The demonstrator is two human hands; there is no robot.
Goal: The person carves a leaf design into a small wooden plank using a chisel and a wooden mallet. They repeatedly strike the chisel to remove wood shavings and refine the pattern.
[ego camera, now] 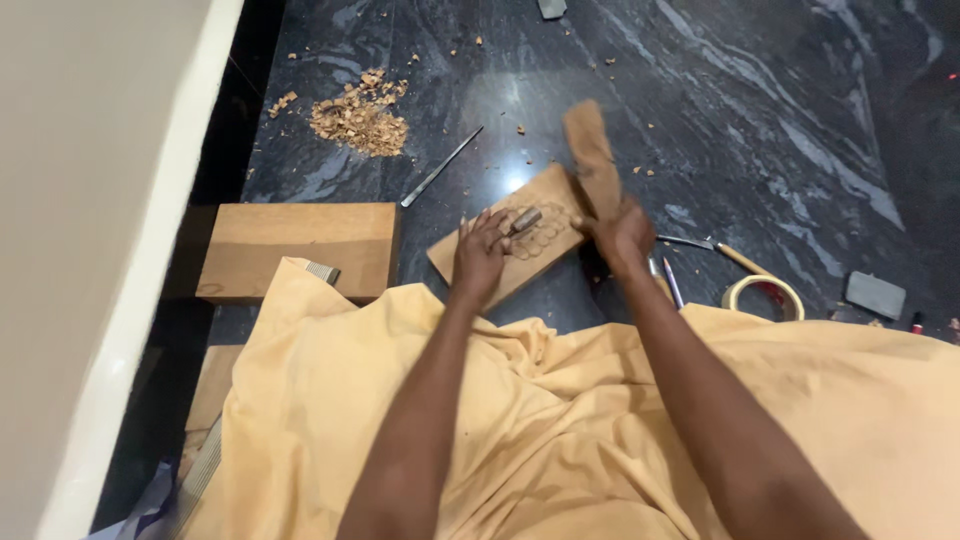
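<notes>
**Mid-carve: chisel set on the board, mallet up**

Left hand [481, 247] is closed around a small chisel [524, 220], tip planted on the carved patch of the wooden board [505, 245] lying on the dark stone floor [760, 120]. Right hand [622, 232] is clamped on a wooden mallet [591, 160], head raised over the board. Looks like the chip-out stage to me; the next strike needs the chisel held steady and the blow landing square on its butt. Around it: a thicker wood block [295, 248] to the left, a shavings pile [360, 118], a metal file [440, 167], a tape roll [763, 294] to the right.
</notes>
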